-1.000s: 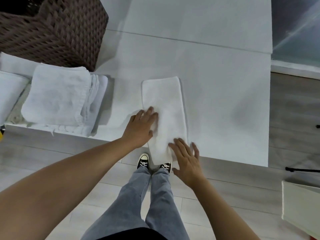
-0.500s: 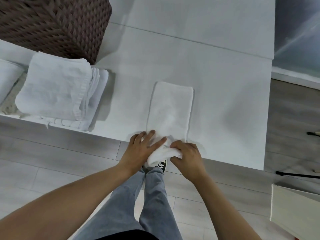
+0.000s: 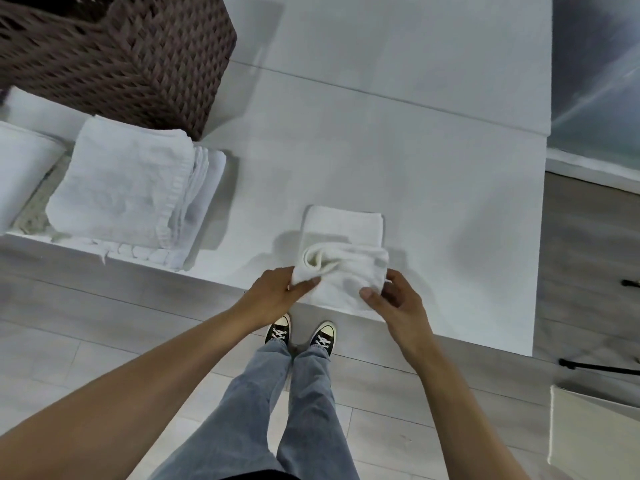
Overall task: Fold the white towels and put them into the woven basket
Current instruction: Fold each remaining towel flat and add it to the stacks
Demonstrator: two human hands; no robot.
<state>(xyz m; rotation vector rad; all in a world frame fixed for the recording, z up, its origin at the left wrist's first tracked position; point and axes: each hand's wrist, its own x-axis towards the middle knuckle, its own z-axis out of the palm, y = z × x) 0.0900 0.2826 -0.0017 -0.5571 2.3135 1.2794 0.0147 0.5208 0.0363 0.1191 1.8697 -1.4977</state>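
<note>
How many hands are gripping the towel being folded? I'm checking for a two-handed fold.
2. The left hand pinches the towel at its near-left corner; the right hand grips its near-right edge, at the front edge of the table.

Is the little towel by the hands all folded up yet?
Not yet, half done. The towel lies on the table while the left hand and right hand grip its near end, lifted and curling over the flat far part.

A white table (image 3: 433,161) carries everything. A dark woven basket (image 3: 138,53) stands at its far left, a stack of white towels (image 3: 121,188) at the near-left edge. One partly folded towel (image 3: 343,223) lies on the near edge.
</note>
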